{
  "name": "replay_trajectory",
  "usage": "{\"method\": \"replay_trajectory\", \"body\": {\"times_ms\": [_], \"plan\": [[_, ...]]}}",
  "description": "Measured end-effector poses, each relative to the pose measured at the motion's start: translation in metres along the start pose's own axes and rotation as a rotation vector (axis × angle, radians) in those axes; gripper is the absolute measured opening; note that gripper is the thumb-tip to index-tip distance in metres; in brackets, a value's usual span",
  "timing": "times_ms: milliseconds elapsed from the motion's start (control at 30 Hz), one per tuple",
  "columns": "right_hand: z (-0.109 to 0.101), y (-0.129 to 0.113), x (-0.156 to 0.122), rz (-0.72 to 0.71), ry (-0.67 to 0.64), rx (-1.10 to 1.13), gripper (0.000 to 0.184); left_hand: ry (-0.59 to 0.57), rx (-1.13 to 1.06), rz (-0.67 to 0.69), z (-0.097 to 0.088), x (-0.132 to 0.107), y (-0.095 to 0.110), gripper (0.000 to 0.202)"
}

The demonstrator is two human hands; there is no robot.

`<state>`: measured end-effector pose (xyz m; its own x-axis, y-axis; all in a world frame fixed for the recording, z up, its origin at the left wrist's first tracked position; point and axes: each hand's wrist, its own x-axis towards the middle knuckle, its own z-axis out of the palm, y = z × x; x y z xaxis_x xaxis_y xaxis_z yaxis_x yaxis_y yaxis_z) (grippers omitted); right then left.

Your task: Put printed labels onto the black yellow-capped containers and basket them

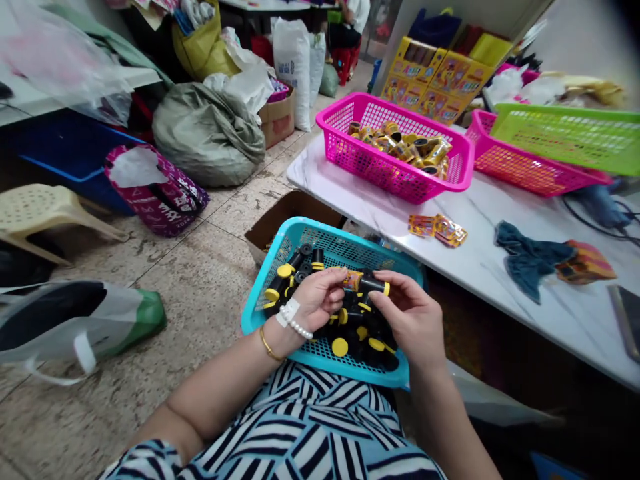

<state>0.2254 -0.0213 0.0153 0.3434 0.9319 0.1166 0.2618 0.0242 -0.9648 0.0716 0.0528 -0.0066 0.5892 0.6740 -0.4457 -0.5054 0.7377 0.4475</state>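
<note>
My left hand (320,297) pinches a small orange-and-yellow printed sleeve (353,280) between thumb and fingers. In my right hand (417,313), a black canister with a yellow cap (374,285) lies sideways, its far end meeting the sleeve; whether it has entered the sleeve I cannot tell. Both hands hover over a turquoise basket (254,307) on my lap. Inside it are several loose black canisters with yellow caps (340,347), partly hidden by my hands.
On the white table (485,267), a pink basket (385,180) holds several wrapped canisters (400,147). Flat printed sleeves (450,230) and a dark blue cloth (530,253) lie nearer. A cardboard box (255,247) stands behind the turquoise basket. Bags and a stool (45,207) occupy the left floor.
</note>
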Motion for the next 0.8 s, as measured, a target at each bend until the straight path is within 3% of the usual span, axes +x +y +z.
{"method": "replay_trajectory", "body": {"times_ms": [67,167,267,400,500,667,800], "plan": [[0.0,0.0,-0.003,-0.052,-0.03,-0.074,0.026,-0.007,0.003,-0.005,0.0,0.001,-0.002,0.022],[0.001,0.003,-0.006,0.0,-0.085,0.005,0.028,0.002,0.06,0.039,0.0,0.0,-0.004,0.025],[0.001,0.009,-0.007,0.047,-0.065,0.048,0.03,0.022,0.173,0.105,0.0,-0.002,-0.003,0.03],[0.0,0.014,-0.007,0.01,-0.079,-0.006,0.028,0.035,0.24,0.133,-0.003,-0.005,-0.002,0.033],[-0.003,0.012,-0.006,0.041,-0.114,0.101,0.026,0.037,0.239,0.112,-0.004,-0.003,-0.004,0.031],[-0.013,0.008,-0.004,0.066,0.027,0.227,0.03,0.06,0.13,0.067,-0.007,0.004,-0.005,0.023],[-0.01,0.013,-0.007,0.141,-0.038,0.301,0.038,0.005,0.091,-0.008,-0.007,0.004,-0.005,0.02]]}}
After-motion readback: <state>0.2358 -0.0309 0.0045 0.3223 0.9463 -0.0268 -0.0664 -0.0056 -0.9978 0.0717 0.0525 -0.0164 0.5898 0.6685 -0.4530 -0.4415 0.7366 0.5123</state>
